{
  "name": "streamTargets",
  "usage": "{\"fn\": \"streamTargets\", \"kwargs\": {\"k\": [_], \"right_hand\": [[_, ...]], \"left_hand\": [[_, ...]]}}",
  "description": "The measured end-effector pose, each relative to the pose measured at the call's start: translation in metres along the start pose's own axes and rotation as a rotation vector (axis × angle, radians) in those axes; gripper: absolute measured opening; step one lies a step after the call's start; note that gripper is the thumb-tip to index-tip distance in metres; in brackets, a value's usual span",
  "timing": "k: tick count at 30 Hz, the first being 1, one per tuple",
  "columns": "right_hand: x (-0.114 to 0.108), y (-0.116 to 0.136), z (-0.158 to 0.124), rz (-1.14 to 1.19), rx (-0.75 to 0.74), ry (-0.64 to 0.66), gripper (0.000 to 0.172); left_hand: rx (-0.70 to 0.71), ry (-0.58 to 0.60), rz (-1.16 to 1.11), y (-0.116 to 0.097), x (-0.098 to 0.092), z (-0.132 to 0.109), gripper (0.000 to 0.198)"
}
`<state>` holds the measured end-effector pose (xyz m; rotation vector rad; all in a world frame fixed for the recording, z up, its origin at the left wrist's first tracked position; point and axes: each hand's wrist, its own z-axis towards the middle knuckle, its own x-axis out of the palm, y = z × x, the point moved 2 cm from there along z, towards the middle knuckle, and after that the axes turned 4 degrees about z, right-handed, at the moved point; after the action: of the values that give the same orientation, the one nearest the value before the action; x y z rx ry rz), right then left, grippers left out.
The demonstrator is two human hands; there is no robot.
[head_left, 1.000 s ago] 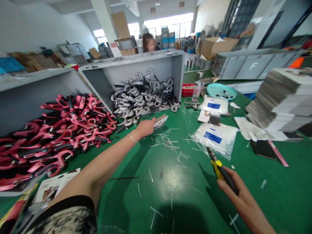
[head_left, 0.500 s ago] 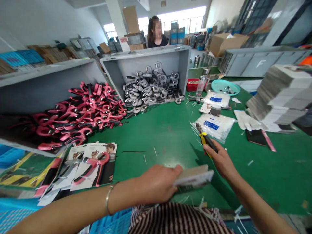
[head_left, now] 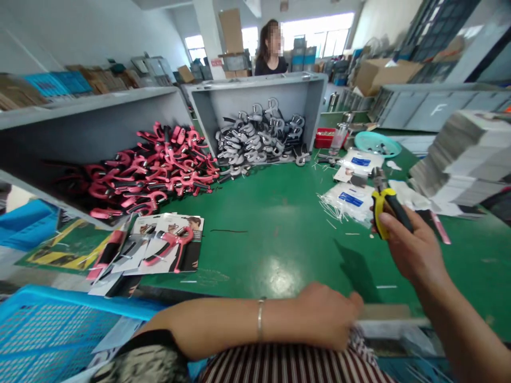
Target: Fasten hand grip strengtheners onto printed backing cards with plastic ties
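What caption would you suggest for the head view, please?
Right hand holding yellow-and-black pliers above a green table, pink grips and grey grips piled nearby.

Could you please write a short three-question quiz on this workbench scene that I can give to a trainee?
1. True or false: the right hand holds the yellow-and-black pliers.

2. Multiple choice: what colours are the grips piled in the bin at the left of the picture?
A) Gray and white
B) Pink and black
C) Blue and yellow

3. Fill in the blank: the large gray crate at the back right carries the white letter ___.

Key: 1. True. 2. B. 3. F.
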<state>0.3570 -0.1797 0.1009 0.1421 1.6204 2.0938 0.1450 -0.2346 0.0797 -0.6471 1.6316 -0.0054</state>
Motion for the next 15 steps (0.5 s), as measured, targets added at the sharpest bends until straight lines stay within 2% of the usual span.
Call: {"fn": "streamTargets", "kwargs": {"k": [1,3,5,6,9,12,13,15], "right_hand": [[-0.008,0.002,0.003,-0.025,-0.003,-0.002,0.041],[-0.027,-0.001,0.007,-0.143,-0.016,0.009,0.043],[-0.042,-0.016,0.004,-0.369,-0.079,0.059,0.048],[-0.045,-0.027,-0.001,-0.472,-0.122,0.098,0.051],[-0.035,-0.072,-0.024,-0.656,-0.262,0.285,0.052],[-0.013,-0.109,-0.037,-0.782,-0.356,0.465,0.047],[-0.008,-0.116,-0.035,-0.823,-0.369,0.501,0.048],[-0.004,-0.12,-0.024,-0.881,-0.37,0.543,0.052]], "left_hand": [[0.054,0.016,-0.041,-0.007,-0.001,0.011,0.043],[-0.021,-0.019,-0.144,0.002,-0.01,0.017,0.042],[-0.22,-0.166,-0.332,0.034,-0.024,0.003,0.043],[-0.308,-0.28,-0.462,0.055,-0.031,-0.01,0.044],[-0.486,-0.575,-0.942,0.113,-0.045,-0.049,0.053],[-0.617,-0.815,-1.253,0.155,-0.04,-0.07,0.055],[-0.655,-0.865,-1.309,0.164,-0.034,-0.071,0.054],[-0.71,-0.89,-1.381,0.18,-0.019,-0.065,0.054]]}}
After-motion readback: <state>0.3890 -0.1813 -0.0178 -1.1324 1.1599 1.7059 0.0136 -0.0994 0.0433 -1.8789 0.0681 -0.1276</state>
